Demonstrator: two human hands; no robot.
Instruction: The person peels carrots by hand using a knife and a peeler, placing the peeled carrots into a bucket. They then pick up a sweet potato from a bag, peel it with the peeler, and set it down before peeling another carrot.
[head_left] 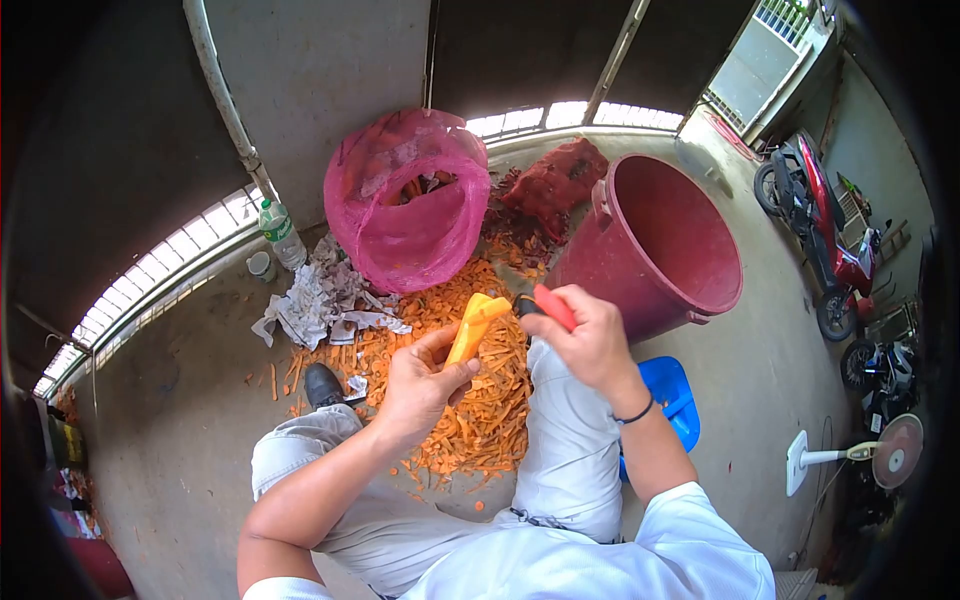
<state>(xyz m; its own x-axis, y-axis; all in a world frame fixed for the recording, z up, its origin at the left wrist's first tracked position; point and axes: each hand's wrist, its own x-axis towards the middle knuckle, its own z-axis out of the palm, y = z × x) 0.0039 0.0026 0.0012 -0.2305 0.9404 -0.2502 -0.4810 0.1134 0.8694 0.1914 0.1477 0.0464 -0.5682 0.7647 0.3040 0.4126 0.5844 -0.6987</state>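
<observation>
My left hand has its fingers wrapped round a carrot, which is bright yellow-orange with flat, peeled faces and points up and away from me. Just right of it, my right hand grips a red-handled tool; its working end is too small to make out. The tool and the carrot look close together, with a small gap between them. Below both hands, a large heap of orange carrot peelings covers the floor between my legs.
An open pink mesh sack stands beyond the heap, beside crumpled paper and a plastic bottle. At right are a large maroon bin, a red net sack and a blue plastic stool or tray. Farther right are a fan and motorcycles.
</observation>
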